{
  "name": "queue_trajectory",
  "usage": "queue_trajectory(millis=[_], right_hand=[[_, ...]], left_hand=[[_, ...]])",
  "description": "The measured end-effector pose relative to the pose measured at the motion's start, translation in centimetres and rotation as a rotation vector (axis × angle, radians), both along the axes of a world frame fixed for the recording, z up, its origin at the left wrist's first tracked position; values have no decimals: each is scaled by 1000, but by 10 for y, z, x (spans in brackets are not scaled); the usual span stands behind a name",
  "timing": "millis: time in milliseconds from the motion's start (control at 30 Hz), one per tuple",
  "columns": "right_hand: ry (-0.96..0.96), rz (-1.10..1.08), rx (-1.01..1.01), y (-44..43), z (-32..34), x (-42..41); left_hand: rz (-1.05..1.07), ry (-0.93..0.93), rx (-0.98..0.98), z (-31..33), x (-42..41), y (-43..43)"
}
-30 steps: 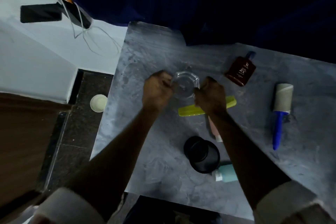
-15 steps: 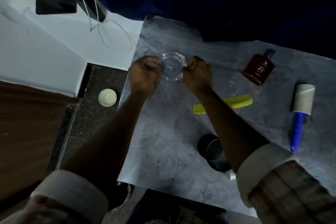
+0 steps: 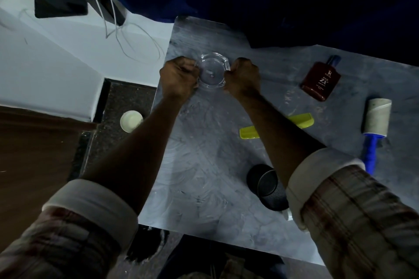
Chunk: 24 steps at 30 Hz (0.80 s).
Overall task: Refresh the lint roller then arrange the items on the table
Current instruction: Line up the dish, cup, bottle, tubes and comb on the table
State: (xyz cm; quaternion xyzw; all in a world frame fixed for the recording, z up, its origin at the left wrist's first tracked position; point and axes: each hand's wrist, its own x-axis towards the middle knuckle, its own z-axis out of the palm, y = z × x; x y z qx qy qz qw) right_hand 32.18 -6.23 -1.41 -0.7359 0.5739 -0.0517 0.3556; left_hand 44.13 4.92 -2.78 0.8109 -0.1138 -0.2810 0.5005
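A clear glass dish [image 3: 212, 73] rests near the far left corner of the grey table [image 3: 204, 176]. My left hand [image 3: 179, 79] grips its left rim and my right hand [image 3: 243, 78] grips its right rim. The lint roller [image 3: 375, 129], with a blue handle and a pale roll, lies at the right. A dark red perfume bottle [image 3: 320, 80] lies beyond it. A yellow-green comb [image 3: 249, 132] is partly hidden under my right forearm. A black mesh cup [image 3: 268, 187] lies on its side near the front edge.
A small white cup [image 3: 131, 120] stands on the dark floor left of the table. On the white surface at the far left lie a black phone [image 3: 60, 8] and white cables [image 3: 127, 36]. Dark blue fabric [image 3: 272, 2] hangs behind the table.
Both hands have carried the glass dish from the table's middle, above the comb, toward the far left corner. The other items stayed where they were.
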Motion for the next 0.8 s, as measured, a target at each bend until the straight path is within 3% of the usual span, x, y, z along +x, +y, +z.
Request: queue_trajectory(millis=[400,533,600,700,800], right_hand=[[8,-1,72,-8,-2,-9],[-89,-2,66,-9,16,-50],[-104,47,52,-5,26,-82],[-159,-2,109,8,37,-132],[-141,-13,34,33,45,-183]], left_hand=[[-6,105,-87,4,-3,0],[3,-98,-68,7,-7,20],[-95,-155,-117,9,-19,40],[-365,-131,-47,13,-64,73],[-570,-89,-77,13,-123,112]])
